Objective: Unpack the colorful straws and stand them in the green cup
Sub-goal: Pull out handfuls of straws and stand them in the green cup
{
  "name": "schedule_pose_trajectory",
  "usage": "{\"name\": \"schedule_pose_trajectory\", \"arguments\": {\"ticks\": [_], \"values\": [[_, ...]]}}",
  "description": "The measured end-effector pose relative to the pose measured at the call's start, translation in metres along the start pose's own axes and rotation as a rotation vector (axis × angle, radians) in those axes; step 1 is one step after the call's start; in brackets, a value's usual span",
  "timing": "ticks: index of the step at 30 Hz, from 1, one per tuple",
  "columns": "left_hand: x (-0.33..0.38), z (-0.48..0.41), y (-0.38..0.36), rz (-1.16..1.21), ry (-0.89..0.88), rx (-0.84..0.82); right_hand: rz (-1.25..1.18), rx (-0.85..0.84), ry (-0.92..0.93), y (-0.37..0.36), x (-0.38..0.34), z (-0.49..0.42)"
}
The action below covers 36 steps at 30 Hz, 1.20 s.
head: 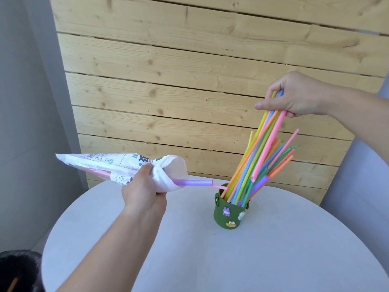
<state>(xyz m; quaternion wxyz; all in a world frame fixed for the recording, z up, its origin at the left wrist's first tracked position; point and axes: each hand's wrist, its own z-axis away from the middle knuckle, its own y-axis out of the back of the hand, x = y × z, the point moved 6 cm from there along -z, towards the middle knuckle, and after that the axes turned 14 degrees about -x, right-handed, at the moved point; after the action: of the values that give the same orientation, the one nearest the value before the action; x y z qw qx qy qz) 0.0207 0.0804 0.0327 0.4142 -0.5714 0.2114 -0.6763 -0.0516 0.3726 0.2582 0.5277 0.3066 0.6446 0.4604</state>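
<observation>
A green cup [228, 216] with small figure charms stands on the round white table. A bundle of colorful straws [259, 159] leans to the right with its lower ends inside the cup. My right hand [294, 95] is up at the right, shut on the top ends of several of these straws. My left hand [145, 186] holds a white printed plastic bag [117, 165] sideways above the table's left part. A purple straw [195, 182] and a thin pink straw [219, 187] stick out of the bag's mouth toward the cup.
The round white table [231, 260] fills the lower frame. A wall of wooden planks [189, 70] rises right behind it. A dark bin [19, 270] sits at the lower left corner, below the table edge.
</observation>
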Motion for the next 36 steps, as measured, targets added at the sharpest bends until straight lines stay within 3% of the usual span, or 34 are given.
{"name": "schedule_pose_trajectory", "arguments": {"ticks": [13,36], "values": [[0.0,-0.004,0.003,-0.013,-0.004,-0.032,0.127,-0.072,-0.009,-0.021,-0.001,-0.017],[-0.003,-0.009,0.003,-0.01,0.001,-0.061,0.284,-0.059,-0.013,-0.039,0.0,-0.029]]}}
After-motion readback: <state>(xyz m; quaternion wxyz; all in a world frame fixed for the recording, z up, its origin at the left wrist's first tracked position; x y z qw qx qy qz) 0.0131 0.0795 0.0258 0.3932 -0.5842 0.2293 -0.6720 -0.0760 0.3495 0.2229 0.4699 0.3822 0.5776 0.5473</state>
